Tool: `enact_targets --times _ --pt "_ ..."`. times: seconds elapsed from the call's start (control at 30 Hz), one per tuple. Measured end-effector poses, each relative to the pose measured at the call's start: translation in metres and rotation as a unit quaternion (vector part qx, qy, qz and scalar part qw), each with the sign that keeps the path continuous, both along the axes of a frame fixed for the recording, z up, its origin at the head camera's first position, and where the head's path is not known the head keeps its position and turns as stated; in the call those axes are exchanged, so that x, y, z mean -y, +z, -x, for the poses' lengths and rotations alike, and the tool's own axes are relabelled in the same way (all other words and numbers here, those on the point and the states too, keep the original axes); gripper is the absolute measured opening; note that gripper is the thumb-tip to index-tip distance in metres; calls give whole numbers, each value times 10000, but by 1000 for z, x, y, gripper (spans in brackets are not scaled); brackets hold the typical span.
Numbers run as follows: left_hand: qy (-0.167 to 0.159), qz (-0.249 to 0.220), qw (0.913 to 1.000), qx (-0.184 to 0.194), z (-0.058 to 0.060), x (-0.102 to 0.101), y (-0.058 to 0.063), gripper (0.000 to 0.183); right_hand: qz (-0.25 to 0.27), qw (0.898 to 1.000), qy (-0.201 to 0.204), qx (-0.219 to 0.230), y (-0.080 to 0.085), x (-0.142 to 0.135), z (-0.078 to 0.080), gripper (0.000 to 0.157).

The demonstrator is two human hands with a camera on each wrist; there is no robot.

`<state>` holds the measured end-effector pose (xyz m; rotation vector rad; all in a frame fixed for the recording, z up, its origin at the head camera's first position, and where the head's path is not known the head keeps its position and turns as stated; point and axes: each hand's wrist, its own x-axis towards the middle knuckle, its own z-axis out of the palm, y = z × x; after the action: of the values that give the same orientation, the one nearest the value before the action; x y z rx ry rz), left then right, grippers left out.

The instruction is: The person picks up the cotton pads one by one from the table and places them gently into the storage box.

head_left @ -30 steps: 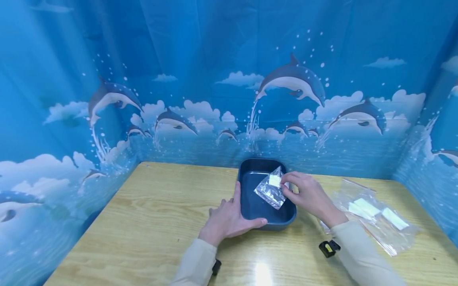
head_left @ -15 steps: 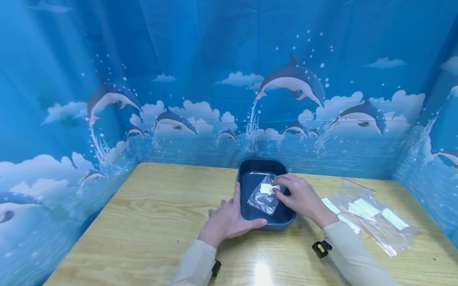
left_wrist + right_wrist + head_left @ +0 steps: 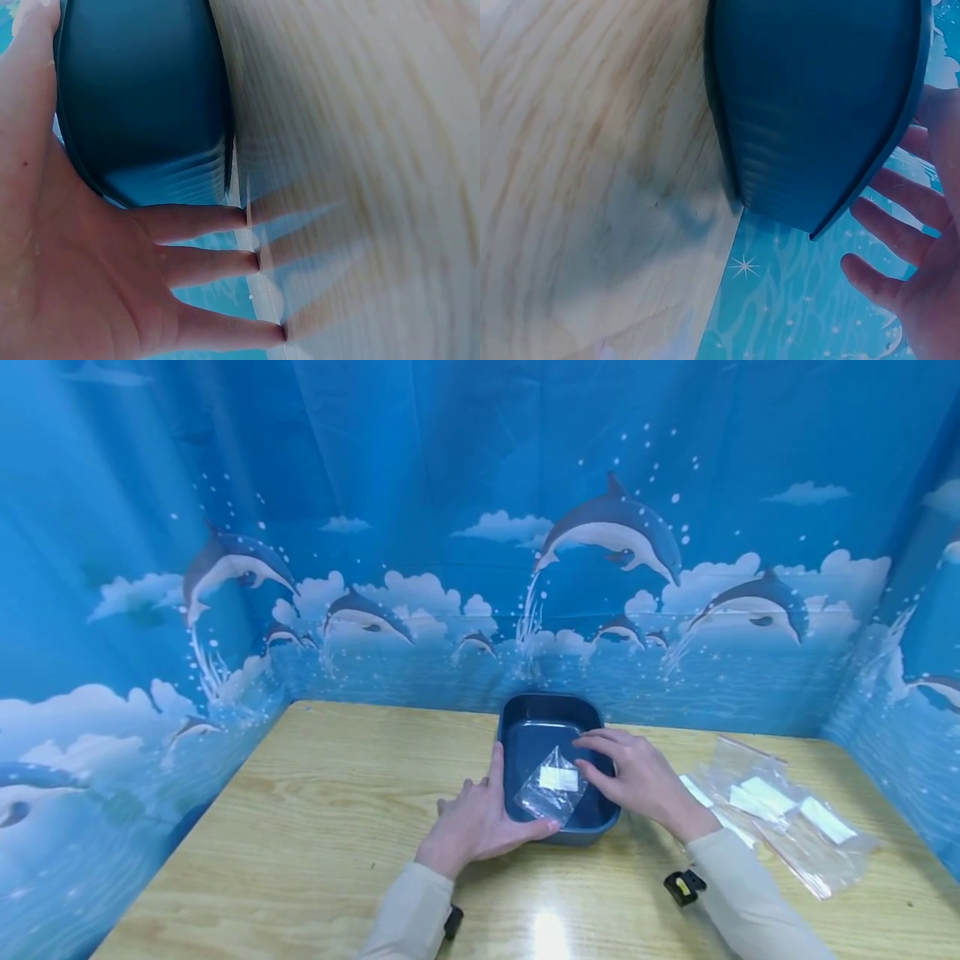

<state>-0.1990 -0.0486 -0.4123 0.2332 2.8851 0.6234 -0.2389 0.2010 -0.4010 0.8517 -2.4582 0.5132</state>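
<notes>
A dark blue rectangular bin (image 3: 551,706) stands near the table's back edge in the head view. Inside it, toward the near end, lies a small clear plastic bag (image 3: 558,779) with a white label. My left hand (image 3: 476,822) spans the bin's near left corner, index finger along the left side and thumb over the front rim. In the left wrist view its other fingers (image 3: 202,264) are straight and spread against the table. My right hand (image 3: 637,772) hovers over the right rim, fingertips apart and just beside the bag, holding nothing. The bin's outer wall (image 3: 802,112) fills the right wrist view.
Several clear zip bags (image 3: 802,827) with white labels lie overlapping on the right of the wooden table (image 3: 322,827), partly behind the right forearm. A blue dolphin-print curtain (image 3: 420,527) hangs along the back and sides.
My right hand lowered the labelled bag toward the bin's near end and let it go; the fingers have drawn slightly back from it. My left hand kept its place on the bin.
</notes>
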Motion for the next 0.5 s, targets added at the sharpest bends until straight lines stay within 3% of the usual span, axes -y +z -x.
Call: enact_targets --times 0.5 --pt "-12 -75 10000 18 0 1 0 135 -254 9991 -327 -87 2 -17 -12 45"
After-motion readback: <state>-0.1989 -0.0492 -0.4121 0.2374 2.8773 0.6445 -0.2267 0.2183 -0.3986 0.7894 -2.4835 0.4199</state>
